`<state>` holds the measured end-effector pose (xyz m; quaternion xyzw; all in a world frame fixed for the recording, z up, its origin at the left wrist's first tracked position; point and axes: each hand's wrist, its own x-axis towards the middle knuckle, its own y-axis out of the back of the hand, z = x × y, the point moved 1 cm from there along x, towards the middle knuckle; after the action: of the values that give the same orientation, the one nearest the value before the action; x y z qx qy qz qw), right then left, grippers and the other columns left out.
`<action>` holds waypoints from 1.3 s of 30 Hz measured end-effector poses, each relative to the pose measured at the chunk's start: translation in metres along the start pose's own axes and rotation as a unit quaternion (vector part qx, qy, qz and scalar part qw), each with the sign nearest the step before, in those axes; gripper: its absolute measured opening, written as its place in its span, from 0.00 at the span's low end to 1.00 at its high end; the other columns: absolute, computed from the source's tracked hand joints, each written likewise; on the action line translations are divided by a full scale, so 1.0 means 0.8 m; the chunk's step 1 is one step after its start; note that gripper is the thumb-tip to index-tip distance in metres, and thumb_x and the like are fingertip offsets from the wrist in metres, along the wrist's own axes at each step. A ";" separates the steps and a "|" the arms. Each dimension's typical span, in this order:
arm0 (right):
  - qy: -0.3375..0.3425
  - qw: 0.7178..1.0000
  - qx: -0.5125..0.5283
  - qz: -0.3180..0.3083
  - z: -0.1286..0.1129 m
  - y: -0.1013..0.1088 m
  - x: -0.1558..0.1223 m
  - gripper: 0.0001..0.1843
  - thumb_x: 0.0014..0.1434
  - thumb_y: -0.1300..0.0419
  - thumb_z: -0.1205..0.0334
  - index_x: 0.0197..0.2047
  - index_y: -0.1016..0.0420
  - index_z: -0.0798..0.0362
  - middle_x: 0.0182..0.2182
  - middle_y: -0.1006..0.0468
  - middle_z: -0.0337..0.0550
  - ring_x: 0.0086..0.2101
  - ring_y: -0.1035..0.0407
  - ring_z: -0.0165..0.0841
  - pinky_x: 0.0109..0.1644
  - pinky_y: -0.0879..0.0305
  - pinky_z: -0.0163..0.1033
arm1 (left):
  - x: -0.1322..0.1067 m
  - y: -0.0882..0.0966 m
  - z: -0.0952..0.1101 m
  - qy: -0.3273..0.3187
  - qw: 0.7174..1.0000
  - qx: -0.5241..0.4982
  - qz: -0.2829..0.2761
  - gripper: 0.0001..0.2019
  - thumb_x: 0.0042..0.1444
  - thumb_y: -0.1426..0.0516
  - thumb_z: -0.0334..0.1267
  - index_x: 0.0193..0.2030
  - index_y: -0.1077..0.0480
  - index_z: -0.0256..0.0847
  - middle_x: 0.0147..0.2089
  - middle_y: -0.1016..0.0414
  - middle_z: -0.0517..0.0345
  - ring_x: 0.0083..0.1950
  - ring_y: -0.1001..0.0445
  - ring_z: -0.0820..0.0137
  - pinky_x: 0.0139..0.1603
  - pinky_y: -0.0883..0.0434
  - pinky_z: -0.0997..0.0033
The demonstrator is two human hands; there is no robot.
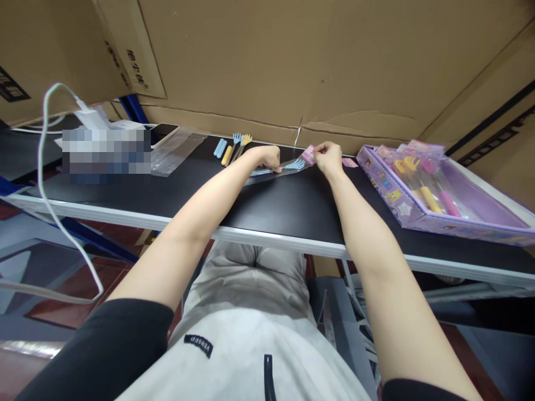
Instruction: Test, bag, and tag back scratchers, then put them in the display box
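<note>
A blue claw-headed back scratcher point(296, 165) lies in a long clear plastic sleeve point(267, 177) above the black tabletop. My left hand point(271, 158) is closed on the sleeve and the scratcher's shaft, its fingertips partly hidden. With thumb and finger, my right hand point(329, 158) pinches the pink header card point(308, 154) at the sleeve's end. Left of my left hand lie a blue scratcher head point(237, 138), a yellow scratcher head point(246, 138), two blue handles point(220, 147) and a yellow handle point(227, 155). Another pink card point(349, 162) rests just right of my right hand.
A purple display box point(418, 214) on the right holds several bagged scratchers with yellow and pink handles. Clear bags point(178, 151), a phone point(164, 135) and a blurred-out item lie at left. A white cable point(42, 161) loops over the table's edge. Cardboard point(317, 67) walls the back.
</note>
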<state>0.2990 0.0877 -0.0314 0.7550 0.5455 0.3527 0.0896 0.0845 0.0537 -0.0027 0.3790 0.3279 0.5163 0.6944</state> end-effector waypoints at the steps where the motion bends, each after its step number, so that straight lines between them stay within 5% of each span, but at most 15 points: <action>1: 0.014 1.000 0.000 0.006 0.001 -0.003 0.001 0.10 0.54 0.39 0.74 0.28 0.29 0.50 0.30 0.22 0.41 0.40 0.25 0.37 0.57 0.26 0.43 | -0.003 0.000 -0.003 -0.008 1.000 0.006 -0.005 0.10 0.42 0.28 0.30 0.20 0.24 0.41 0.24 0.26 0.55 0.46 0.18 0.53 0.53 0.26 0.64; 5: 0.084 0.996 0.007 0.017 0.007 -0.013 0.011 0.05 0.56 0.40 0.71 0.33 0.26 0.51 0.34 0.20 0.44 0.40 0.24 0.38 0.55 0.25 0.47 | -0.015 -0.002 -0.013 -0.006 1.000 -0.028 -0.004 0.04 0.46 0.30 0.31 0.27 0.21 0.40 0.33 0.19 0.54 0.47 0.19 0.57 0.52 0.27 0.65; 9: 0.164 0.986 0.003 0.038 0.011 -0.018 0.021 0.09 0.60 0.40 0.66 0.44 0.22 0.50 0.44 0.18 0.48 0.47 0.23 0.41 0.59 0.24 0.50 | -0.020 -0.001 -0.022 0.043 0.978 -0.173 0.104 0.09 0.48 0.31 0.26 0.24 0.26 0.39 0.28 0.26 0.54 0.41 0.21 0.59 0.49 0.26 0.61; 16: 0.225 0.974 -0.015 -0.014 -0.027 -0.025 -0.010 0.12 0.64 0.39 0.62 0.50 0.20 0.50 0.50 0.18 0.51 0.49 0.24 0.43 0.58 0.25 0.52 | -0.011 0.011 -0.035 0.111 0.814 -0.498 0.276 0.09 0.60 0.37 0.25 0.34 0.31 0.42 0.27 0.33 0.61 0.32 0.24 0.67 0.41 0.20 0.66; 24: 0.315 0.916 -0.114 -0.221 -0.078 -0.037 -0.069 0.08 0.66 0.36 0.57 0.39 0.18 0.52 0.38 0.19 0.48 0.39 0.27 0.39 0.49 0.33 0.44 | 0.004 0.019 -0.049 0.147 0.655 -0.660 0.336 0.08 0.71 0.43 0.28 0.53 0.30 0.42 0.31 0.24 0.61 0.36 0.14 0.65 0.38 0.18 0.70; 29: 0.311 0.909 -0.161 -0.226 -0.075 -0.037 -0.068 0.10 0.68 0.38 0.59 0.39 0.16 0.52 0.39 0.19 0.49 0.40 0.27 0.41 0.49 0.36 0.45 | 0.018 0.018 -0.053 0.136 0.589 -0.710 0.361 0.10 0.72 0.43 0.30 0.57 0.28 0.39 0.33 0.20 0.56 0.38 0.12 0.61 0.36 0.18 0.70; 33: 0.310 0.915 -0.153 -0.209 -0.074 -0.033 -0.066 0.09 0.69 0.39 0.61 0.41 0.17 0.52 0.40 0.19 0.49 0.40 0.28 0.41 0.48 0.36 0.44 | 0.021 0.016 -0.050 0.135 0.568 -0.717 0.381 0.10 0.72 0.38 0.35 0.57 0.28 0.40 0.35 0.18 0.56 0.39 0.12 0.63 0.39 0.18 0.71; 39: 0.301 0.915 -0.174 -0.204 -0.080 -0.029 -0.073 0.08 0.69 0.40 0.64 0.39 0.20 0.53 0.40 0.18 0.51 0.40 0.27 0.41 0.48 0.37 0.44 | 0.012 0.009 -0.040 0.142 0.586 -0.705 0.372 0.10 0.69 0.33 0.39 0.53 0.25 0.43 0.42 0.14 0.53 0.48 0.11 0.61 0.47 0.18 0.69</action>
<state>0.2321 0.0291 -0.0218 0.4580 0.6185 0.6268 0.1212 0.0565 0.0705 -0.0127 -0.2187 -0.2144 0.8464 0.4357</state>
